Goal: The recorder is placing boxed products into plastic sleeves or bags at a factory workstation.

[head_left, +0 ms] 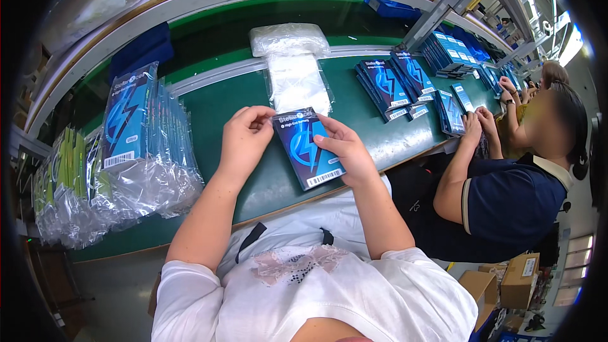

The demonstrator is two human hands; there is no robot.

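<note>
A flat blue box [305,147] with a lightning-bolt picture is held tilted over the green table in front of me. My right hand [347,151] grips its right side, the thumb lying across the printed front. At the box's upper left corner, my left hand [248,136] has its fingers curled into a pinch. What those fingertips hold, if anything, is too small to make out. Just beyond the box lies a stack of clear plastic bags [297,85], with a rolled or folded bundle of clear plastic [288,40] at its far end.
Bagged blue boxes [130,117] and bagged green-edged boxes [63,164] stand in rows at the left. Stacks of blue boxes [383,85] lie at the right. Beside me, a co-worker in a navy shirt [506,206] handles boxes. Cardboard cartons [520,278] sit behind.
</note>
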